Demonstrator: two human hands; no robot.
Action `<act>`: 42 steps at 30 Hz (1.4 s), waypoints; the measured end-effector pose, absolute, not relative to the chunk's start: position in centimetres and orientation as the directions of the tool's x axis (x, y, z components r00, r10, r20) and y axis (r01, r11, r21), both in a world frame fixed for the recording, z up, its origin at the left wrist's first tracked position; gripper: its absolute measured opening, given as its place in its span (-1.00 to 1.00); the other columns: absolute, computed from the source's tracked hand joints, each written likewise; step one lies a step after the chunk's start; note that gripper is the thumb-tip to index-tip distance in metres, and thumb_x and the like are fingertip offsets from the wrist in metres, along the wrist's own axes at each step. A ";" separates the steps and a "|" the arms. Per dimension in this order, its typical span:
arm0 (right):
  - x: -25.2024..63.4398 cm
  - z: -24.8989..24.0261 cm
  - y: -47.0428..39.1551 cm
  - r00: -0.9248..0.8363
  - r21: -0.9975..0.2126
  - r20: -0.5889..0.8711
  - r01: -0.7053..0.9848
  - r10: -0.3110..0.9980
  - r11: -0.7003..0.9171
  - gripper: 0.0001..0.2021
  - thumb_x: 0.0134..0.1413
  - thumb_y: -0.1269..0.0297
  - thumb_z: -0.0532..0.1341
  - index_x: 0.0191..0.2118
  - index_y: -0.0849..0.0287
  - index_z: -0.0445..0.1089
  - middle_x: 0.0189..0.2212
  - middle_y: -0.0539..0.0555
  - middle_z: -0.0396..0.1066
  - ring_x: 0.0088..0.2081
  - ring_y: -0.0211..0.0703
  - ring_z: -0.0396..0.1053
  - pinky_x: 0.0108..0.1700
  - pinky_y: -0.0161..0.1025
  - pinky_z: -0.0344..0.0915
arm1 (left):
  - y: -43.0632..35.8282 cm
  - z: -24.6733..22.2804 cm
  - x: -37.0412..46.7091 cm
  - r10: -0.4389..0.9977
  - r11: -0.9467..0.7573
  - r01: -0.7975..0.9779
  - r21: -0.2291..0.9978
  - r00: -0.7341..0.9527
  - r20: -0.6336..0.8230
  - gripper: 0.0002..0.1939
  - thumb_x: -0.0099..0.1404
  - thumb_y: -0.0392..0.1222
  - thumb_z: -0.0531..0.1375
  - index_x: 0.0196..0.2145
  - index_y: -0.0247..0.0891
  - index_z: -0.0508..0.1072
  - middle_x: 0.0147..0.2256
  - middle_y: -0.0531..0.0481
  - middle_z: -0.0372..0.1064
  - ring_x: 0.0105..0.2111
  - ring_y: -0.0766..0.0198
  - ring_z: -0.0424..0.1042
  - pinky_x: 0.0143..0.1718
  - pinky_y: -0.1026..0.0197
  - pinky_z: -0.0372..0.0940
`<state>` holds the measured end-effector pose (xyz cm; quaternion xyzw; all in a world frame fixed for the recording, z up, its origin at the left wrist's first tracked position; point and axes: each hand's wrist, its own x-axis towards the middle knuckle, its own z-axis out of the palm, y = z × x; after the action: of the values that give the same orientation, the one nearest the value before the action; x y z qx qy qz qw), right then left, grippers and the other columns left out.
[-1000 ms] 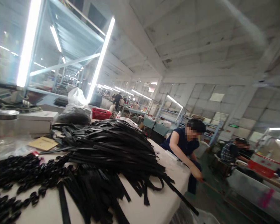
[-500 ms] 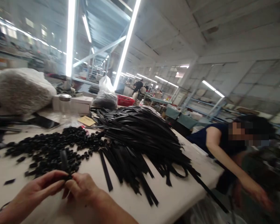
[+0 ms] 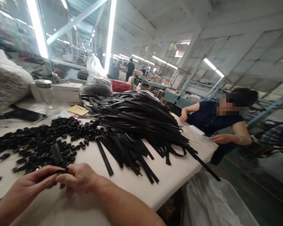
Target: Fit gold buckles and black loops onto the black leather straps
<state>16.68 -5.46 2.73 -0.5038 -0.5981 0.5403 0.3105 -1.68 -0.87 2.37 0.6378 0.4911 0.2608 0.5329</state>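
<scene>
Hands (image 3: 79,176) pinch flat black strip (image 3: 57,153); glossy rounded pieces (image 3: 61,126), long straps (image 3: 134,110) heaped.

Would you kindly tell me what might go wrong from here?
One long black strip hangs over the edge of the table, so it might get snagged or slip off.

The left hand and right hand meet at a black strap close to the loose pile of small black pieces, so a hand could perhaps knock some of them about.
</scene>
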 end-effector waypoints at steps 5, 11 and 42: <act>16.3 3.3 -5.8 -0.256 -0.965 -0.032 0.261 0.966 0.037 -0.74 0.15 0.13 0.17 -0.46 0.20 0.33 -0.62 -0.11 0.30 -0.66 -0.39 0.25 -0.61 -0.47 0.16 | -2.5 5.0 -1.1 0.916 -0.030 0.254 0.967 0.393 -0.075 -0.70 -0.04 0.04 0.32 -0.37 -0.18 0.56 -0.46 0.04 0.46 -0.47 0.25 0.34 -0.40 0.26 0.26; 16.2 2.5 -5.3 -0.286 -0.994 0.094 0.022 0.954 0.105 -0.64 0.21 0.03 0.06 -0.44 0.21 0.30 -0.62 -0.06 0.28 -0.66 -0.38 0.21 -0.62 -0.44 0.15 | -2.1 5.3 -1.2 0.925 0.037 0.098 0.994 0.373 -0.071 -0.73 0.13 0.00 0.22 -0.46 -0.29 0.39 -0.57 0.03 0.35 -0.54 0.35 0.28 -0.52 0.34 0.15; 15.7 2.5 -6.1 -0.337 -0.996 -0.067 -0.026 0.939 -0.080 -0.70 0.10 0.18 0.11 -0.42 0.31 0.45 -0.61 -0.02 0.31 -0.65 -0.37 0.24 -0.64 -0.44 0.19 | -2.9 5.6 -1.2 0.859 0.118 0.086 0.989 0.491 -0.146 -0.76 0.06 -0.09 0.29 -0.35 -0.29 0.49 -0.59 0.06 0.30 -0.52 0.28 0.27 -0.46 0.27 0.20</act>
<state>15.68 -6.13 2.51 -0.4158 -0.5488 0.6060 0.3984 -1.18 -2.89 5.61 0.5892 0.4009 0.3060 0.6312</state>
